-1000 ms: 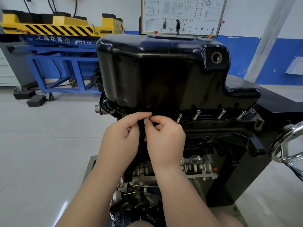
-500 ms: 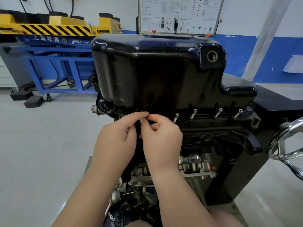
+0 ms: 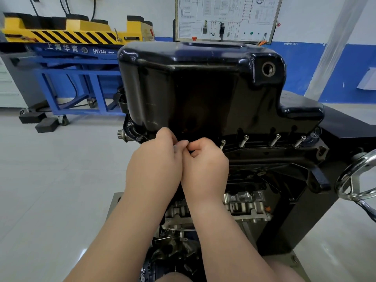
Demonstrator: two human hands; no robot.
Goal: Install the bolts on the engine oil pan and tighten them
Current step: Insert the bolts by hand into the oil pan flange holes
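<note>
The black engine oil pan point(image 3: 203, 88) sits upside-down on the engine, its flange facing me. Several silver bolts stand loosely in the flange holes on the right, the nearest bolt point(image 3: 223, 143) just beside my right hand. My left hand point(image 3: 154, 165) and my right hand point(image 3: 205, 165) meet fingertip to fingertip at the flange's middle. Their fingers pinch a small grey bolt point(image 3: 175, 148), mostly hidden between them. The flange hole under the fingers is covered.
The pan's open drain hole point(image 3: 268, 69) is at upper right. The engine block point(image 3: 244, 202) hangs below on a black stand with a chrome handwheel point(image 3: 354, 180) at right. A blue and yellow lift frame point(image 3: 77, 78) stands at back left.
Both hands stay pinched together at the flange. The left fingers have curled tighter over the right fingertips, and the bolt shows less.
</note>
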